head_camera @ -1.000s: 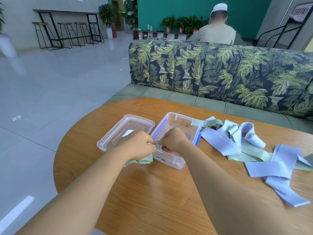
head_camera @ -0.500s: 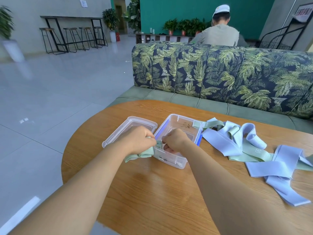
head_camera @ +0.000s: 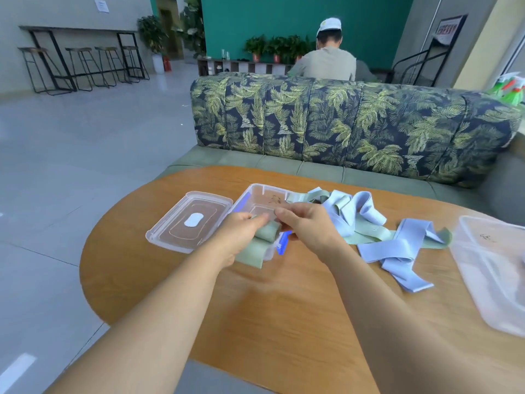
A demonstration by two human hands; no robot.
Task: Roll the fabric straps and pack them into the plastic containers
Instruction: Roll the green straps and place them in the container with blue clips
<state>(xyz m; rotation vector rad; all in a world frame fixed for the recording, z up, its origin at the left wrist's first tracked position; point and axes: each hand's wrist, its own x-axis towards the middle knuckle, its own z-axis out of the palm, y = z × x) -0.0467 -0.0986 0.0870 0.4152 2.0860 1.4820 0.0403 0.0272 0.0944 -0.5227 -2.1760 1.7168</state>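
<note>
A pale green strap (head_camera: 255, 245) is partly rolled over the near edge of a clear plastic container (head_camera: 255, 199) with blue clips. My left hand (head_camera: 241, 231) grips the rolled part from the left, thumb on top. From the right, my right hand (head_camera: 306, 226) pinches the same roll. The strap's loose end hangs toward me over the container's front wall. A heap of light blue and green straps (head_camera: 383, 237) lies on the wooden table (head_camera: 284, 308) to the right of my hands.
The container's clear lid (head_camera: 189, 220) lies upside down to its left. A second clear container (head_camera: 494, 268) stands at the table's right edge. Behind the table runs a leaf-patterned sofa (head_camera: 355, 123), with a person seated beyond it, back turned.
My hands lifted slightly and turned the green strap, so more of its roll shows between them. The camera swung right, bringing the second container into view.
</note>
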